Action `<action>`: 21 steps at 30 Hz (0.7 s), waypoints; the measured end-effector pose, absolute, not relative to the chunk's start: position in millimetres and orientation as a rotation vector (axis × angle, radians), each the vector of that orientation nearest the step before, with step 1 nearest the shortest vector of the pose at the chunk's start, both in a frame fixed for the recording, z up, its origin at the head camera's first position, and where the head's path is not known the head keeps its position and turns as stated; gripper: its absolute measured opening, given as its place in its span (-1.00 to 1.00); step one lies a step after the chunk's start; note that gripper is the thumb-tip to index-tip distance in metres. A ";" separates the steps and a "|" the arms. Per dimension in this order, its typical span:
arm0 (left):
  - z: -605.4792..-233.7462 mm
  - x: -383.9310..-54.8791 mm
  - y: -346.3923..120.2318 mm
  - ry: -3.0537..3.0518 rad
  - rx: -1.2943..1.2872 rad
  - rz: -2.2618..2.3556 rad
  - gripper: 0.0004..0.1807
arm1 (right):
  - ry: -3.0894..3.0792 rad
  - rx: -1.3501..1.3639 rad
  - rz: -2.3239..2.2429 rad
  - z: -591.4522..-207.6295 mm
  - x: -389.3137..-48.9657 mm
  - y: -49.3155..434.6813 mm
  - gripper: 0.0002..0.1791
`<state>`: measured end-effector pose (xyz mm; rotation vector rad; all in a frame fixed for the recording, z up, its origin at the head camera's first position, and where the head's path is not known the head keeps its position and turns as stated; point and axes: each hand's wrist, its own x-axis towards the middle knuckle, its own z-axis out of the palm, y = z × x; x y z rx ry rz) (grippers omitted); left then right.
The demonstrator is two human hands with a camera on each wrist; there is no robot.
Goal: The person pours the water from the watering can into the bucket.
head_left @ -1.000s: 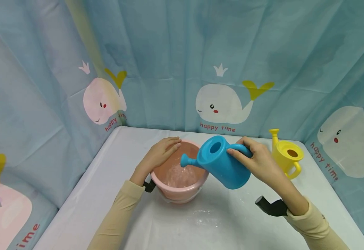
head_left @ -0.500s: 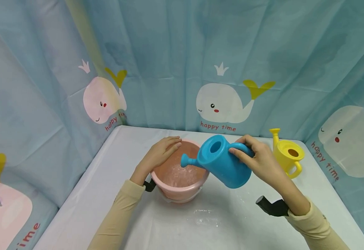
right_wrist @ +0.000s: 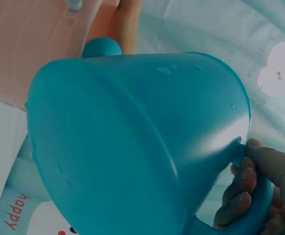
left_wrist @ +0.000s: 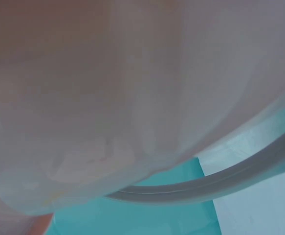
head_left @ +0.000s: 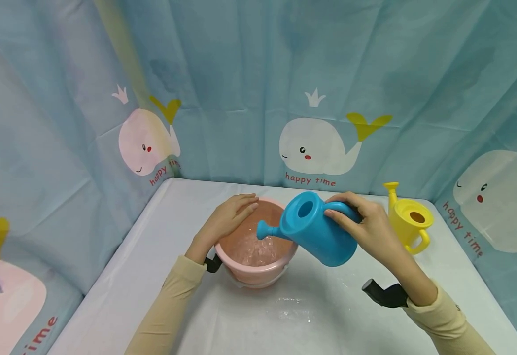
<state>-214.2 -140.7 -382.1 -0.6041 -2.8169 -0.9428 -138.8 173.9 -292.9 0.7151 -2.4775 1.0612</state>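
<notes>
In the head view, my right hand (head_left: pixel 366 224) grips the handle of a blue watering can (head_left: pixel 322 231). The can is tilted left, and its spout reaches over the mouth of a pink bucket (head_left: pixel 254 268). Rippling water (head_left: pixel 256 249) lies in the bucket. My left hand (head_left: pixel 227 219) holds the bucket's left rim, thumb on the inner side and fingers along the outside. The right wrist view shows fingers curled round the handle and droplets on the can. Filling most of the left wrist view is the bucket's outer wall (left_wrist: pixel 132 98), with its pale carrying handle (left_wrist: pixel 181 192) below.
A yellow watering can (head_left: pixel 409 222) stands at the table's back right. Wet patches (head_left: pixel 291 308) mark the white tabletop (head_left: pixel 231 325) in front of the bucket. Blue curtains (head_left: pixel 223 98) printed with whales hang behind and at both sides.
The water in the bucket ripples in a different pattern, less frothy than a second ago. Both hands, the blue watering can and the bucket stay nearly where they were.
</notes>
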 end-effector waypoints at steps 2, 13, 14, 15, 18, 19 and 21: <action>-382.1 -214.0 -140.6 -2.816 -0.605 -0.942 -0.52 | -2.474 0.722 1.054 -293.2 -139.3 174.0 -0.75; -382.7 -214.7 -141.1 -2.814 -0.612 -0.942 -0.52 | -2.495 0.724 1.021 -291.8 -139.2 173.2 -0.73; -382.8 -214.7 -141.0 -2.815 -0.611 -0.945 -0.52 | -2.496 0.725 1.022 -291.8 -139.2 173.1 -0.73; -382.8 -214.5 -141.1 -2.816 -0.609 -0.949 -0.52 | -2.497 0.727 1.021 -291.7 -139.2 173.0 -0.74; -382.7 -214.2 -141.3 -2.815 -0.610 -0.959 -0.51 | -2.502 0.727 1.021 -291.5 -139.3 172.7 -0.74; -382.8 -214.2 -141.5 -2.815 -0.609 -0.958 -0.50 | -2.502 0.728 1.021 -291.6 -139.5 172.7 -0.74; -382.8 -214.2 -141.6 -2.814 -0.614 -0.951 -0.48 | -2.500 0.730 1.021 -291.7 -139.8 172.8 -0.74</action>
